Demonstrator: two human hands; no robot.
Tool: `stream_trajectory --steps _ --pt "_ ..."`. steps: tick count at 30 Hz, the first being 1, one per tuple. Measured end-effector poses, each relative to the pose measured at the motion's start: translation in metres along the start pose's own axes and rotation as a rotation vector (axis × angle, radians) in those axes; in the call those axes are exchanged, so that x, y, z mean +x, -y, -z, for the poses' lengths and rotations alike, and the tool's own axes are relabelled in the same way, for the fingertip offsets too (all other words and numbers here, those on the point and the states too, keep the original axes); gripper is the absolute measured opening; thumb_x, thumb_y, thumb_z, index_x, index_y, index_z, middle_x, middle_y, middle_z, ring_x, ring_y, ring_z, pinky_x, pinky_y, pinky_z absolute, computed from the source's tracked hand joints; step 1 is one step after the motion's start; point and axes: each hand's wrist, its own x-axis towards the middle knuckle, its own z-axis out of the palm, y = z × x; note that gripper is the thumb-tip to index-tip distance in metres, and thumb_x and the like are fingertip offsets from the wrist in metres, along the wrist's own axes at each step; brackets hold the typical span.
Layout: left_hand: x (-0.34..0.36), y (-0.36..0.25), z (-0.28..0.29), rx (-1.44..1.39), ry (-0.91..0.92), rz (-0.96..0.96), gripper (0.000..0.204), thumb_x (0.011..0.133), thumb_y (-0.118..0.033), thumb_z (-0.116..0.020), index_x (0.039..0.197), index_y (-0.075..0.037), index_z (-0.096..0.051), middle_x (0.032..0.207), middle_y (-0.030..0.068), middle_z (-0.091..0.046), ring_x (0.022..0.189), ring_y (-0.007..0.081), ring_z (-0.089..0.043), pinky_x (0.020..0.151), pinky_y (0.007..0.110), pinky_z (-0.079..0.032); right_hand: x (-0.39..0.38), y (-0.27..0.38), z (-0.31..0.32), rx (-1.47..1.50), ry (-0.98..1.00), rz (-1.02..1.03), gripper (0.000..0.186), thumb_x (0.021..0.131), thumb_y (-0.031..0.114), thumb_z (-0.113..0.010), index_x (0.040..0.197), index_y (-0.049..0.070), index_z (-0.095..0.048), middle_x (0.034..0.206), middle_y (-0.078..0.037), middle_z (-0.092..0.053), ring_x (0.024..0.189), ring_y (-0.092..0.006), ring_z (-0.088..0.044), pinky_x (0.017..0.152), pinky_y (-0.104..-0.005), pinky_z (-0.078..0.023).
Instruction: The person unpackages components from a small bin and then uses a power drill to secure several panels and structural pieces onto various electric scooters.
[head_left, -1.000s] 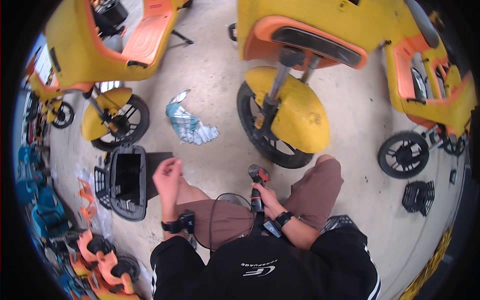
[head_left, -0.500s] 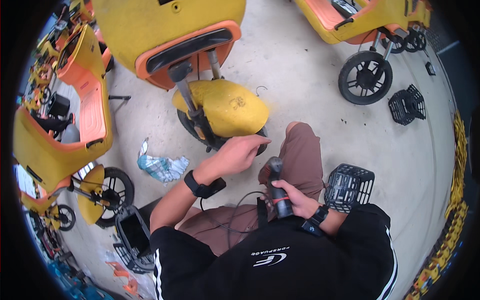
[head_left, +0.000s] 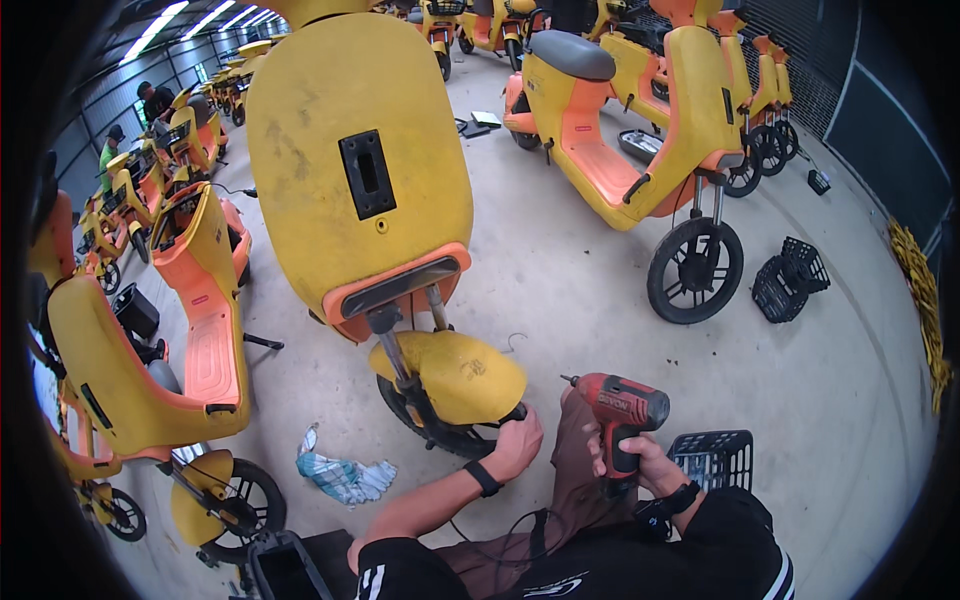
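Note:
In front of me stands a yellow and orange scooter [head_left: 360, 80], its front panel facing me. A scuffed yellow front fender [head_left: 460, 370] covers its front wheel [head_left: 465, 440]. At the lower end of that fender my left hand [head_left: 515, 447] is closed, its fingertips curled away from view against the edge. What they hold, if anything, is hidden. My right hand [head_left: 640, 460] grips a red and black power drill [head_left: 625, 405] by its handle, above my right leg. The drill's bit points left, toward the fender, without touching it.
Right of my leg sits a black plastic basket [head_left: 715, 455]; more black baskets [head_left: 785, 285] lie farther right. A crumpled cloth [head_left: 345, 475] is on the floor at left. Other scooters stand left [head_left: 150, 370] and right [head_left: 640, 130]. A black cable [head_left: 480, 545] crosses my lap.
The view has tilted up, showing more of the scooters. My right hand has raised the drill from my lap and turned it sideways. My left hand's extended finger has curled in at the fender.

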Motion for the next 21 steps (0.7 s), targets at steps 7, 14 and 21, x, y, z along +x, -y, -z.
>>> stream_trajectory --steps 7,14,21 --pt "-0.114 0.032 0.063 0.084 0.209 -0.124 0.034 0.082 -0.013 -0.051 0.110 0.002 -0.064 0.131 0.0263 -0.049 0.062 0.0192 -0.065 0.049 0.033 -0.049 -0.018 0.027 0.005 -0.012 -0.011 0.045 0.076 0.071 0.034 -0.066 0.129 -0.007 -0.040 0.093 -0.016 -0.060 0.067 -0.0255 -0.064 0.070 -0.0386 -0.053" --pt "-0.207 0.080 0.115 0.247 0.636 0.011 0.038 0.083 -0.017 -0.053 0.117 -0.005 -0.064 0.153 0.0169 -0.029 0.069 0.0249 -0.065 0.038 0.039 -0.041 -0.015 0.016 0.024 -0.069 0.016 0.073 0.080 0.071 0.033 -0.066 0.133 -0.009 -0.037 0.095 -0.017 -0.060 0.069 -0.0254 -0.065 0.066 -0.0362 -0.054" --pt "-0.208 0.089 0.098 -0.408 -0.204 0.908 0.041 0.075 -0.029 -0.077 0.093 -0.003 -0.051 0.093 0.0163 -0.052 0.078 0.0396 -0.058 0.062 0.047 -0.047 0.049 -0.033 -0.002 -0.008 0.205 0.047 0.063 0.075 0.009 -0.061 0.133 -0.004 -0.042 0.101 -0.012 -0.060 0.079 -0.0226 -0.065 0.074 -0.0340 -0.052"
